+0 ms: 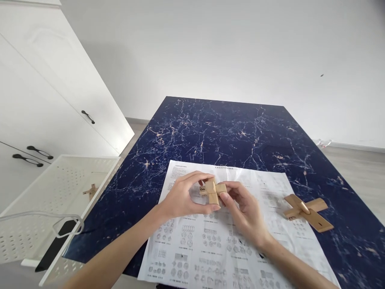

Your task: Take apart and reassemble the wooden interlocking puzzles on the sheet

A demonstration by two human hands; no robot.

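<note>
Between my two hands is a small wooden burr puzzle [211,188] of interlocking light-wood blocks, with a "3" marked on its left arm. My left hand [186,194] grips it between thumb and fingers, from the far and near sides. At its right arm, the thumb and fingers of my right hand [242,202] pinch a block. Under both hands lies a white instruction sheet [222,228] printed with rows of small diagrams. To the right, a cross-shaped wooden puzzle [308,212] with a rounded peg in its middle rests partly on the sheet's edge.
The dark blue marble-patterned table [216,132] stretches ahead to a white wall. At left, a white perforated tray [99,176] holds another wooden cross piece [91,191], and a pale cable [67,216] hangs there. White cabinets [60,80] with black handles stand beyond it.
</note>
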